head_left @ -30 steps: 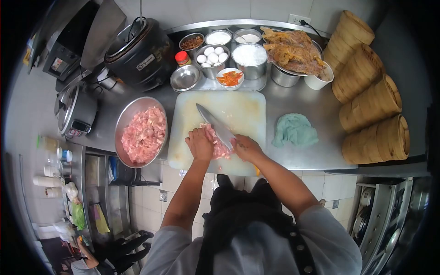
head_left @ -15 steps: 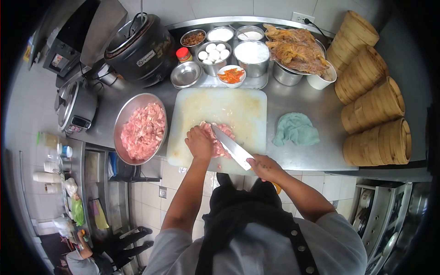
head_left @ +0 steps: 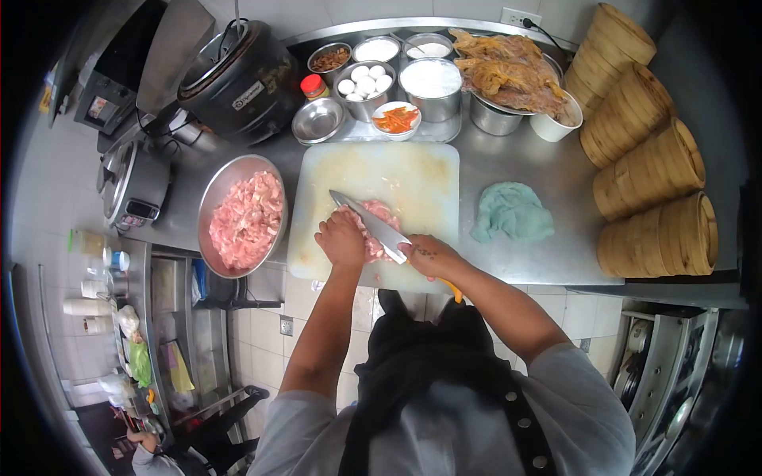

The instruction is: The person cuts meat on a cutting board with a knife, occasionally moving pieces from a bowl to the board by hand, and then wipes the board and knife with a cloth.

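Head view: the silver-bladed, orange-handled knife [head_left: 371, 224] points diagonally far-left, wrapped by the right hand [head_left: 429, 257]; the left hand [head_left: 340, 239] bends over pink raw meat [head_left: 384, 213], grip unclear.

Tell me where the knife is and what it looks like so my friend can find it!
Find the big pale cutting board on the metal table. On it, pink meat lies by the left hand, and the right hand grips the knife. It alone there has a long, shiny, pointed blade.
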### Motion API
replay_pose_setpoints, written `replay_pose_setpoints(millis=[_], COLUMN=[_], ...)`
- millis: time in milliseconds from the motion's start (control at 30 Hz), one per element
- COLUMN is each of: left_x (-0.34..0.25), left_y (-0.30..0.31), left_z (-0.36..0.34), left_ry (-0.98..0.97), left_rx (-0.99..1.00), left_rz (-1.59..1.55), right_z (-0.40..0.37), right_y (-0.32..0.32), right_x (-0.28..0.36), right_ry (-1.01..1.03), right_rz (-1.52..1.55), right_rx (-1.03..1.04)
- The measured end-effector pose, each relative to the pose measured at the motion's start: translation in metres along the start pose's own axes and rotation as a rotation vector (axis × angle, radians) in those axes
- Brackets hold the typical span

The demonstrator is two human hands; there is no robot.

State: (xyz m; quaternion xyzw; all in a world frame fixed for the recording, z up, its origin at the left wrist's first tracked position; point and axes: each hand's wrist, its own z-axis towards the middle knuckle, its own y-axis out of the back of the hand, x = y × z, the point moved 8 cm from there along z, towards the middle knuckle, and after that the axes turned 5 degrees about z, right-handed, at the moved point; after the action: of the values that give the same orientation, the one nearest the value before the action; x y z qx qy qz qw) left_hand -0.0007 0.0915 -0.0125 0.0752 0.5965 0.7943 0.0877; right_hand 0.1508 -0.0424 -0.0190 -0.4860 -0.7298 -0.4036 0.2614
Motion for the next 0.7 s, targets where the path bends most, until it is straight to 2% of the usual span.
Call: replay_pose_setpoints(millis=[233,333,400,433,500,533,600,700], left_x=[0.004,0.007,0.007,0.006,0.005,0.003,0.003,0.004], left_y=[0.004,0.005,0.006,0.006,0.01,0.012,0.012,0.011], left_z=[-0.009,-0.012,-0.016,-0.017,-0.018,-0.02,-0.02,-0.017], left_ry=[0.089,0.136,0.113,0.091,0.07,0.042,0.044,0.053], left_rx=[0.048,0.04,0.036,0.033,0.012,-0.007,-0.001,-0.004], left_rz=[0.024,0.011,0.013,0.012,0.003,-0.006,0.003,0.026], right_z=[-0.048,-0.068,-0.09,-0.089,-0.084,-0.074,-0.049,-0.034], right_y=[-0.012,-0.011,-0.015,-0.015,-0.014,-0.018,-0.017,-0.016], right_x=[-0.02,-0.024,-0.033,-0.034,-0.03,-0.037,-0.026,-0.013], right_ry=[-0.009,0.074,-0.153,-0.151,-0.027,-0.028,0.245,0.154], right_rz=[-0.014,-0.074,-0.058,-0.061,-0.149,-0.148,-0.243,-0.255], right_rx=[0.019,-0.042,0.087,0.09,0.033,0.037,-0.09,-0.088])
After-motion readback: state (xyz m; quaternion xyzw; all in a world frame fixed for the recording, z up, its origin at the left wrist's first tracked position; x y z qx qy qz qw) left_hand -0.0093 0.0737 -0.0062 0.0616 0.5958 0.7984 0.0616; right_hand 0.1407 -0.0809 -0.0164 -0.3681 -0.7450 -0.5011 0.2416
